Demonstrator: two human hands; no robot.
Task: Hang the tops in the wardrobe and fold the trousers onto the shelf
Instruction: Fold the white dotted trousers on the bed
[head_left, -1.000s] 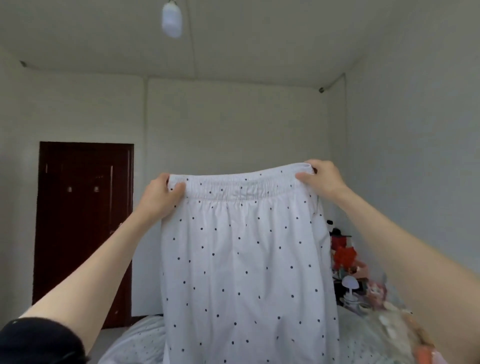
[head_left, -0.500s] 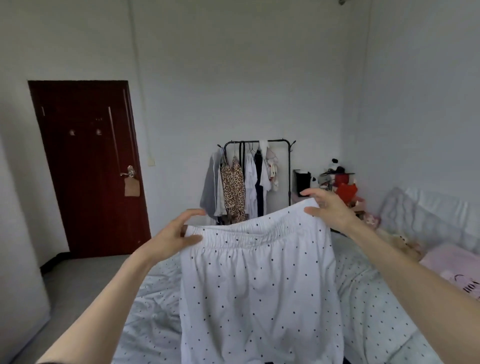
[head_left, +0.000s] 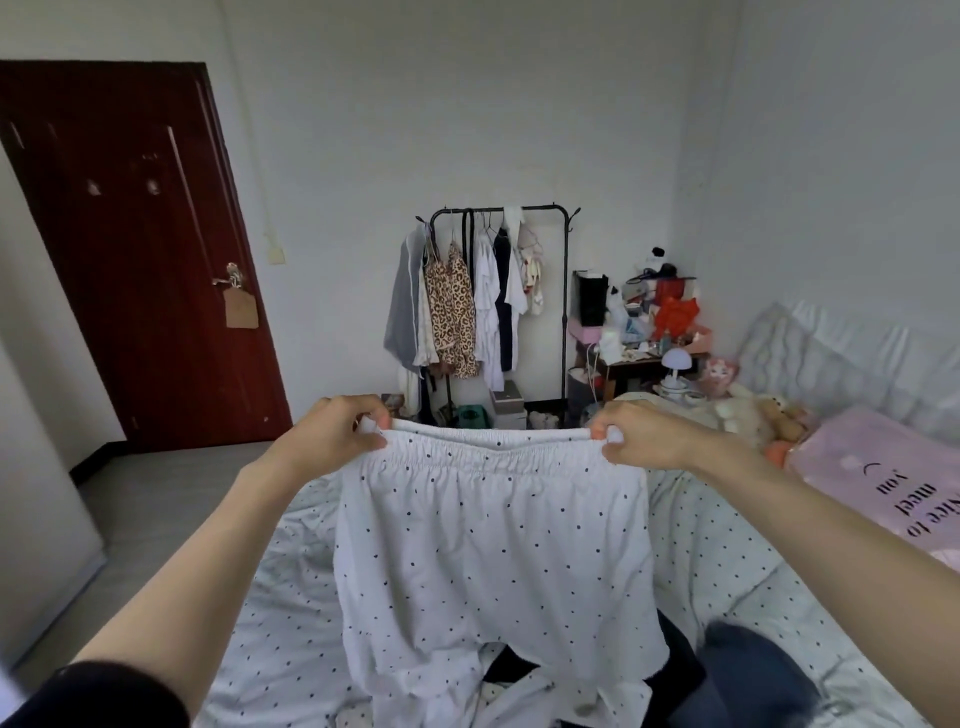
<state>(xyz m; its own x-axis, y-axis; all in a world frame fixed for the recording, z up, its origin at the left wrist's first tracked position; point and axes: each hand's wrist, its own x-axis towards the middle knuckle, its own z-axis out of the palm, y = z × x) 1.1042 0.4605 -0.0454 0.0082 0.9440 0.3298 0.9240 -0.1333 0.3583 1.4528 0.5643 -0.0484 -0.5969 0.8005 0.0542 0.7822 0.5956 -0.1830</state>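
White trousers with small dark dots hang in front of me over the bed, held up by their elastic waistband. My left hand pinches the left end of the waistband and my right hand pinches the right end, stretching it flat between them. The legs drop down onto the bed and bunch at the bottom edge of the view. A black clothes rail with several tops on hangers stands against the far wall, well beyond my hands.
The bed has a dotted white cover, with dark garments lying near me and a pink pillow to the right. A cluttered side table stands right of the rail. A dark red door is at left.
Both hands have come down with the trousers, from raised high to chest level over the bed. My view tilted down, and the left hand's fingers closed on the waistband.
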